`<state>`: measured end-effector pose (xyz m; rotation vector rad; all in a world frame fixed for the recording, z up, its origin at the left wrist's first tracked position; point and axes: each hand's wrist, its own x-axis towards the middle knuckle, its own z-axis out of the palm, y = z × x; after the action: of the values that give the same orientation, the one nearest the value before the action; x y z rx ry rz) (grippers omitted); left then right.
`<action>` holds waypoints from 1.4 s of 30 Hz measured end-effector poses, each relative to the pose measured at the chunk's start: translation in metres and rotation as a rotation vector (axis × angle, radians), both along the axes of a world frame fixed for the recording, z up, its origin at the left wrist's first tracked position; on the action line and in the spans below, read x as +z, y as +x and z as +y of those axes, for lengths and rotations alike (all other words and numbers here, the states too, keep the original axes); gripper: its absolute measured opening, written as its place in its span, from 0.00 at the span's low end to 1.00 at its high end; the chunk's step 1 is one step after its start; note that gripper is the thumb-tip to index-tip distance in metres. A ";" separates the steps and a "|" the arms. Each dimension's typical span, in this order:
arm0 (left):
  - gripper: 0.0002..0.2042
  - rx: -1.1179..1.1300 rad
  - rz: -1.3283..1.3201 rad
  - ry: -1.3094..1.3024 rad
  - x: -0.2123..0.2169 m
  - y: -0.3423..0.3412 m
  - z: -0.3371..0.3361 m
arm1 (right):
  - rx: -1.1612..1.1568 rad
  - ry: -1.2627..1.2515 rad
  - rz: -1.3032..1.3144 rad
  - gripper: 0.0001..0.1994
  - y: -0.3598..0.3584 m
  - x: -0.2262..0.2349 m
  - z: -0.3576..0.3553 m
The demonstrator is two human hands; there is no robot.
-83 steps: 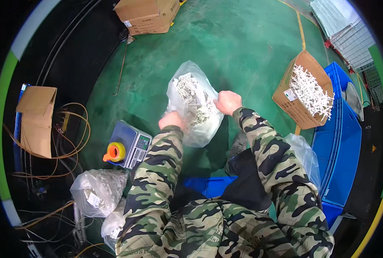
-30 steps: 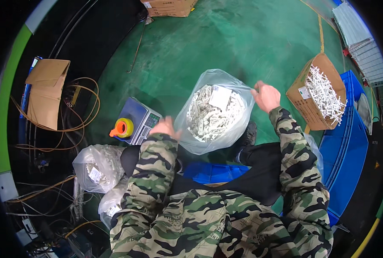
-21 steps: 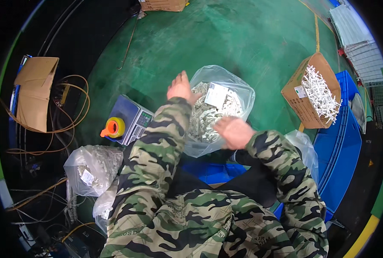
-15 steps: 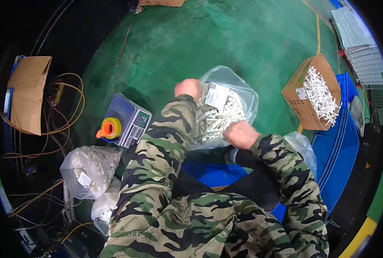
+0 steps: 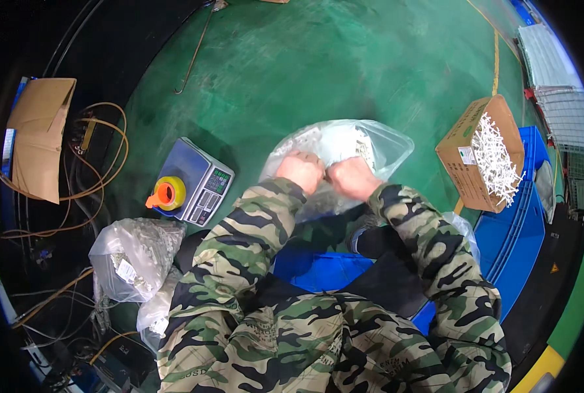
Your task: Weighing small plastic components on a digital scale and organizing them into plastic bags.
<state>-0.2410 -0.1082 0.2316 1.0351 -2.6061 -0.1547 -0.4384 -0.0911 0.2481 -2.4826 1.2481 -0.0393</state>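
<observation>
A clear plastic bag [image 5: 390,141] lies in front of me on the green floor, with small pale plastic parts inside and a white label [image 5: 343,143] showing through. My left hand [image 5: 302,171] is closed on the bag's near side. Close beside it, almost touching, my right hand [image 5: 352,178] is closed on the gathered plastic as well. Both fists cover part of the bag's mouth, so the exact grip of the fingertips is hidden.
Left of the bag stands a blue digital scale [image 5: 197,177] with a tape roll [image 5: 169,194] on it. Filled plastic bags [image 5: 135,255] sit nearer on the left. At right, a carton [image 5: 466,157] of white parts rests by blue crates [image 5: 511,223].
My hands have come together from the bag's two sides. The bag's near edge is drawn closed between them, covering most of the parts that showed before.
</observation>
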 end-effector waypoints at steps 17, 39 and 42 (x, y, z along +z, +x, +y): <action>0.10 0.267 0.175 0.266 -0.051 -0.008 0.008 | -0.142 -0.116 0.055 0.12 0.004 -0.075 -0.071; 0.46 0.037 -0.327 0.215 -0.058 -0.015 0.037 | -0.223 -0.054 -0.033 0.13 -0.032 -0.082 -0.063; 0.46 0.070 -0.340 0.083 -0.071 -0.016 0.040 | -0.181 0.034 0.177 0.16 -0.048 -0.068 -0.070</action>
<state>-0.2575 -0.0681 0.1609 1.2788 -2.8792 -0.0754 -0.4869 -0.1615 0.1800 -2.3799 1.5303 0.1580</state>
